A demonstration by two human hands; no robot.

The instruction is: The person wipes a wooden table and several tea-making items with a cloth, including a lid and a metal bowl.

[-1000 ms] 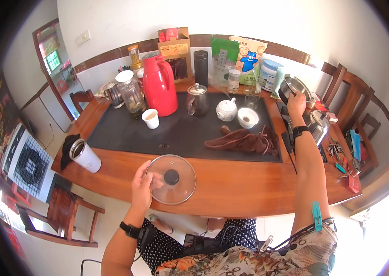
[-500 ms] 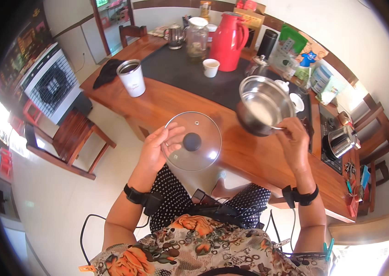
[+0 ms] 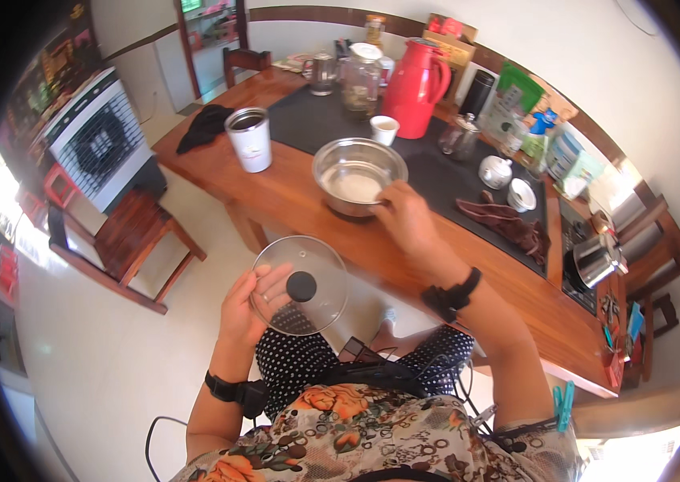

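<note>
My left hand [image 3: 245,304] grips the edge of a round glass lid [image 3: 325,299] with a black knob, holding it tilted in front of the table. Part of the hand shows through the glass. Out over the table my right hand [image 3: 412,218] pinches the near right rim of a shiny steel pot [image 3: 338,194]. The pot is upright, with its inside visible; whether it rests on the wood or hangs just above it, I cannot tell. Left of the pot stands a white tumbler [image 3: 253,149], and behind it a small pale cup [image 3: 384,131].
The wooden table [image 3: 292,193] carries a black mat [image 3: 300,116]. A red jug [image 3: 415,92], a glass jar [image 3: 360,84], a white teapot [image 3: 495,171] and a brown cloth [image 3: 505,225] lie further back or right. A wooden chair [image 3: 127,237] stands at left.
My right hand has carried the pot left and levelled it; it was tilted before. My left hand and the lid have moved lower and slightly left. The view has shifted a little.
</note>
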